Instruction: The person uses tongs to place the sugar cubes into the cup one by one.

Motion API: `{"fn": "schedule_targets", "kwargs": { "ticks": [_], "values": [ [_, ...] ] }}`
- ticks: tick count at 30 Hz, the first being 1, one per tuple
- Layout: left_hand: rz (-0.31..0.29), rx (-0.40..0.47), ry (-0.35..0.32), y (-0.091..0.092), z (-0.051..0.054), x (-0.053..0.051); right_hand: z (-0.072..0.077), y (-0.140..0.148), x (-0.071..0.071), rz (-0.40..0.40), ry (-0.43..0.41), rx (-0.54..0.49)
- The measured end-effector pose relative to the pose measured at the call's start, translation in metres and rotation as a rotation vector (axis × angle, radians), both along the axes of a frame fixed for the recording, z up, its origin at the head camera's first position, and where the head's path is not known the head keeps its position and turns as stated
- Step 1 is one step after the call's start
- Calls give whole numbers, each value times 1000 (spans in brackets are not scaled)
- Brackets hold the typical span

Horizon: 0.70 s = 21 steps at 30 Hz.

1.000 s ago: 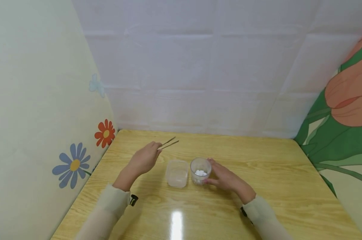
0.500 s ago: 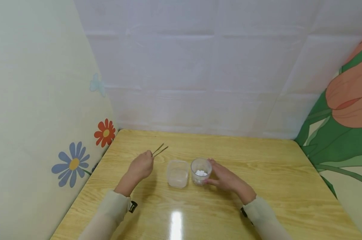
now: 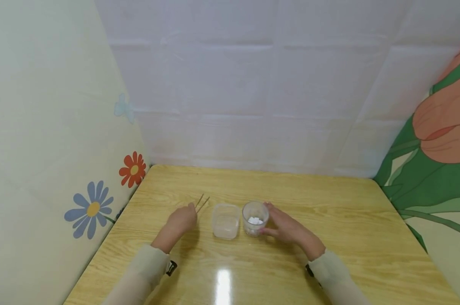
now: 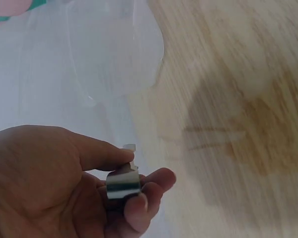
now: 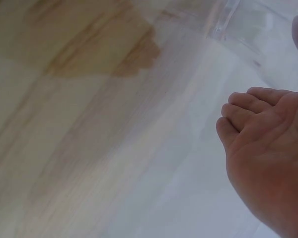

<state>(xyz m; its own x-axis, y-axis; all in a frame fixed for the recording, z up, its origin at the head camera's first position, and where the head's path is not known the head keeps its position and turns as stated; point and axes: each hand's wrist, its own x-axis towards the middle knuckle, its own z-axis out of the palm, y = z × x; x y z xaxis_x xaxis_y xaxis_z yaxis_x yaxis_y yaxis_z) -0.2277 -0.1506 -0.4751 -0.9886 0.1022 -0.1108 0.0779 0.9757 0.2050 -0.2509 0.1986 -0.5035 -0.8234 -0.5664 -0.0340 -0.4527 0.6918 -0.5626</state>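
In the head view my left hand (image 3: 181, 220) pinches metal tweezers (image 3: 202, 204), their two tips apart and pointing away from me. The left wrist view shows the bent metal end of the tweezers (image 4: 123, 184) between thumb and fingers. Right of the tweezers sits a clear square plastic container (image 3: 225, 221), in which I see no contents. Next to it stands a clear drinking glass (image 3: 252, 230) holding several small white cubes (image 3: 255, 220). My right hand (image 3: 287, 225) holds the glass from its right side, thumb in front and fingers behind; the fingers' contact is partly hidden.
The wood-grain table (image 3: 329, 207) carries these things near its middle. A white sheet (image 3: 230, 84) hangs behind it. Flower-printed sheets border the left (image 3: 43, 127) and right (image 3: 443, 178) sides.
My left hand has drawn the tweezers back toward me and a little left, and their tips have dropped nearer the table. The right hand, glass and container stay in place.
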Motion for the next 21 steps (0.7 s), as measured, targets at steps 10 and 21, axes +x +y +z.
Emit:
{"fn": "schedule_targets", "kwargs": {
  "ticks": [10,21],
  "values": [
    [-18,1,-72,5,0,1,-1,0,-2,-7,-8,8],
    [-27,7,-163,10,-4,1,1,-1,0,1,10,-2]
  ]
}}
